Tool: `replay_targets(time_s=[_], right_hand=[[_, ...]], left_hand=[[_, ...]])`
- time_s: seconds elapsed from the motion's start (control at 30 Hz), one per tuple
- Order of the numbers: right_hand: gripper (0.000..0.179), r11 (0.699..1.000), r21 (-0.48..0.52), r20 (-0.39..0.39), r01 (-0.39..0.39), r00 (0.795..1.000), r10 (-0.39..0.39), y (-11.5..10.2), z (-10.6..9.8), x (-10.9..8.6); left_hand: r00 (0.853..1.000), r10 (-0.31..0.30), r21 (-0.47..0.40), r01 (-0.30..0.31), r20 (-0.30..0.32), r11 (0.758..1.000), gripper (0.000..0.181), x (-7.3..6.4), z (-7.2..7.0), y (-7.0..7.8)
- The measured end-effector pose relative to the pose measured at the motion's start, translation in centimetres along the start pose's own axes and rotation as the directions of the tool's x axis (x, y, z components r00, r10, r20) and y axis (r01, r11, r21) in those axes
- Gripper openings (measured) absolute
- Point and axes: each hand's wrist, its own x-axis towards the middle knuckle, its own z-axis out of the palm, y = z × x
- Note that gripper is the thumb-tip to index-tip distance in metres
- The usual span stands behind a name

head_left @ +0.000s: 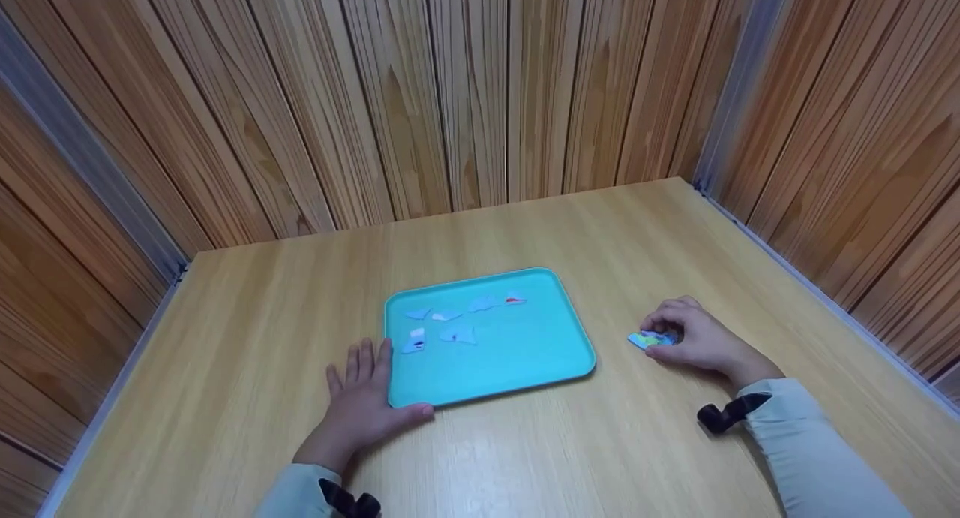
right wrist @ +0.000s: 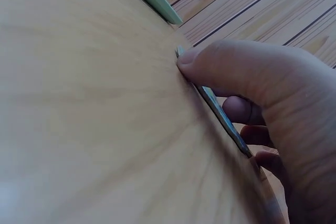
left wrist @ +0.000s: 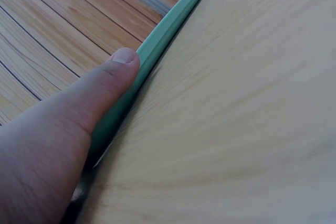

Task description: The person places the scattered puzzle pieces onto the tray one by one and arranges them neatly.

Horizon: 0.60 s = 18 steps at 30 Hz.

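Observation:
A turquoise tray (head_left: 517, 368) lies on the wooden table, with several pale blue, irregular flat pieces (head_left: 457, 334) spread over its left and upper parts. My left hand (head_left: 364, 405) rests at the tray's lower left corner, fingers spread along the left side. In the left wrist view its thumb (left wrist: 113, 77) lies against the tray's outer wall (left wrist: 157, 40). To the right of the tray, my right hand (head_left: 697, 338) holds a small stack of flat colourful pieces (head_left: 649, 339) between thumb and fingers, low over the table. The right wrist view shows the stack edge-on (right wrist: 220, 114).
The wooden table (head_left: 292, 300) extends around the tray on all sides. Wood-panelled walls (head_left: 480, 90) stand at the back, left and right, with grey metal strips (head_left: 742, 90) at the corners. Black wrist devices (head_left: 731, 414) sit on both sleeves.

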Motion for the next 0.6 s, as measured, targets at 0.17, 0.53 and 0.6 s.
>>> replay_targets(time_s=[0.17,0.53,0.6], right_hand=[[0.026,0.999,0.004,0.026,-0.048,0.999,0.048,-0.3,0.0,0.7],[0.034,0.988,0.126,0.051,-0.094,0.995,0.088,-1.7,0.6,2.9],[0.036,0.982,0.152,0.067,-0.112,0.992,0.103,-2.0,0.8,3.3]], left_hand=[[1.0,0.001,-0.009,0.0,0.009,1.0,0.134,0.0,0.0,0.0],[1.0,0.001,-0.027,-0.001,0.012,1.0,0.133,-0.1,-0.1,0.1],[1.0,0.004,-0.025,-0.004,0.011,1.0,0.132,0.0,-0.2,0.1]])
